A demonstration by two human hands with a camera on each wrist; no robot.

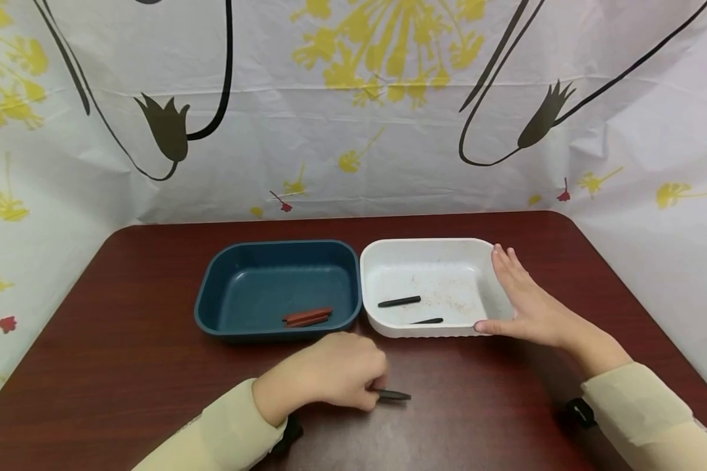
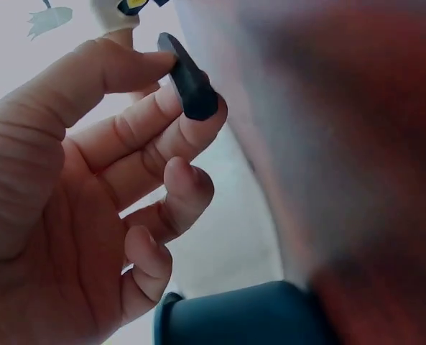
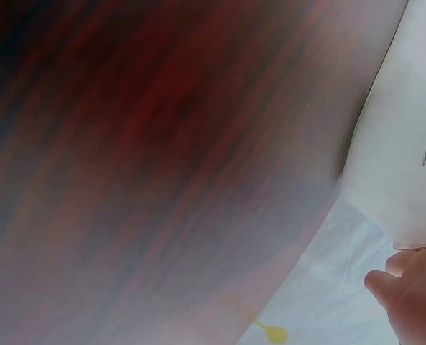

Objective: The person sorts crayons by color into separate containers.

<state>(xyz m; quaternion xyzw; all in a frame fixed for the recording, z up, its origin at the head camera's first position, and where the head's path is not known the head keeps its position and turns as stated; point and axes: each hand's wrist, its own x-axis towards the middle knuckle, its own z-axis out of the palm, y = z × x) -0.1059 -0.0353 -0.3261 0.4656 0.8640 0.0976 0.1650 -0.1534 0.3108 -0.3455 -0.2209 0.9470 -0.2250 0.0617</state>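
Note:
In the head view, my left hand (image 1: pixel 330 369) pinches a black crayon (image 1: pixel 393 395) over the table, just in front of the two trays. Seen from the left wrist, thumb and fingertips grip the crayon (image 2: pixel 191 90), and the other fingers curl loosely. My right hand (image 1: pixel 533 311) rests against the right side of a white tray (image 1: pixel 424 331), thumb at the front rim and fingers along the side. Inside that tray lie a black crayon (image 1: pixel 399 301) and another dark one (image 1: pixel 429 321), partly hidden by the front wall.
Left of the white tray, close beside it, stands a dark teal tray (image 1: pixel 271 244) holding several reddish-brown crayons (image 1: pixel 308 316). Both sit on a dark red-brown table (image 1: pixel 124 366). A white sheet (image 1: pixel 259 176) with printed flowers hangs behind and around the table.

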